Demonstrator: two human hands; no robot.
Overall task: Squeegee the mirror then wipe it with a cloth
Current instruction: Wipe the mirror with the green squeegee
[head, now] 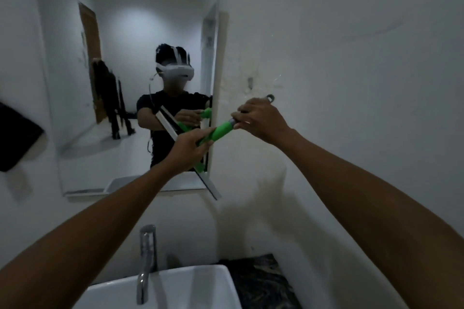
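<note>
A frameless rectangular mirror (130, 32) hangs on the white wall above the sink. I hold a green-handled squeegee (221, 130) in front of its lower right corner. My left hand (190, 148) grips the green shaft near the head. My right hand (261, 118) is closed around the grey end of the handle, to the right of the mirror. The squeegee's dark blade (209, 187) with a white edge slants down past the mirror's bottom right corner. A dark cloth (17, 138) hangs on the wall at the left edge.
A white basin (175, 288) with a chrome tap (147, 256) sits directly below. A dark patterned countertop (263, 278) lies to the right of the basin. The mirror reflects a person with a headset and a doorway behind.
</note>
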